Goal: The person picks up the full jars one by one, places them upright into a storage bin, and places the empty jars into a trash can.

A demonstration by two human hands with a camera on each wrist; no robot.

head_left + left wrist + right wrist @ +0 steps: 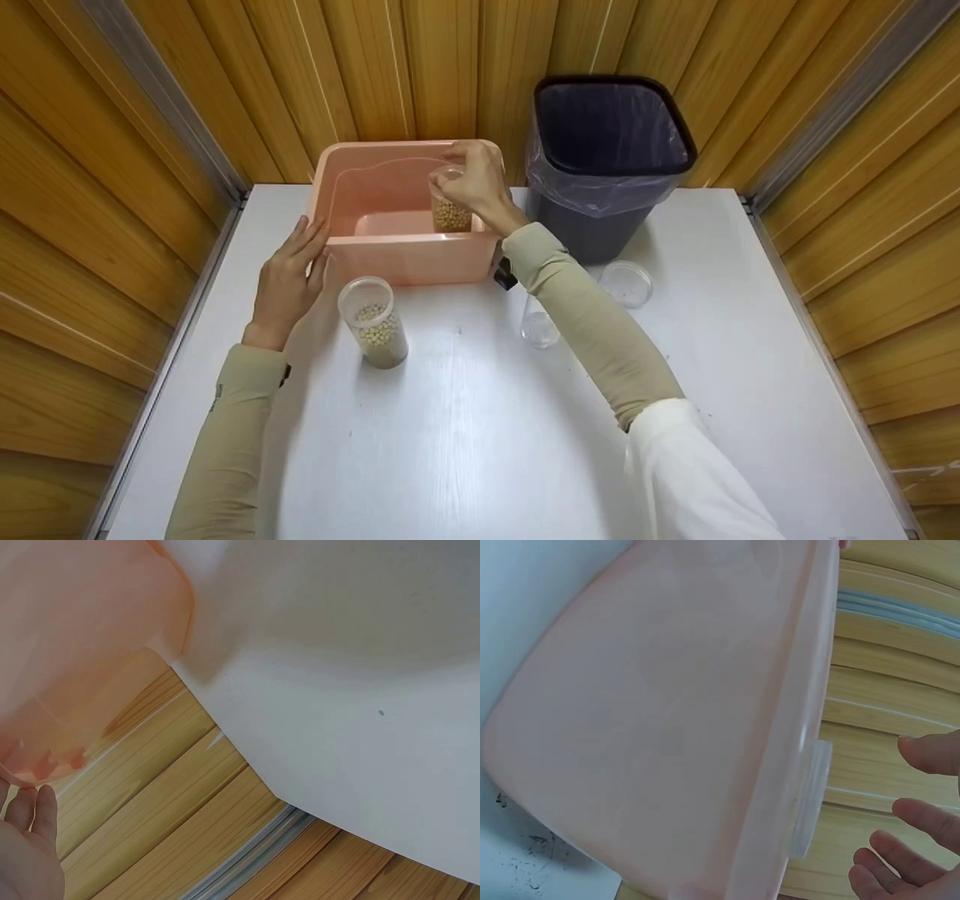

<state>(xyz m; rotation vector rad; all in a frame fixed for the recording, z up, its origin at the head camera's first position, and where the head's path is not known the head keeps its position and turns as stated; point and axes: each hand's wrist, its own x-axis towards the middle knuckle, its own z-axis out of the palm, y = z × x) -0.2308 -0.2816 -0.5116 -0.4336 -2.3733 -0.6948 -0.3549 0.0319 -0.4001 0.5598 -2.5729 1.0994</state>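
Observation:
A pink plastic tub (412,259) stands at the back of the table. Inside its right end is a clear jar of dried beans (452,217), its rim (810,802) showing over the tub's edge in the right wrist view. My right hand (480,180) hovers around that jar's top; in the right wrist view its fingers are spread, apart from the rim. At the tub's left edge, my left hand (289,281) touches the side with nearly straight fingers (45,814). A second clear jar (375,326), lidless and partly filled with paler beans, stands upright before the tub.
To the tub's right stands a dark trash can (592,217) with a clear liner. A clear round lid (626,285) lies in front of it. Beside my right sleeve is another clear plastic piece (540,330), partly covered. Wood-patterned panels (442,67) enclose the white table (450,450).

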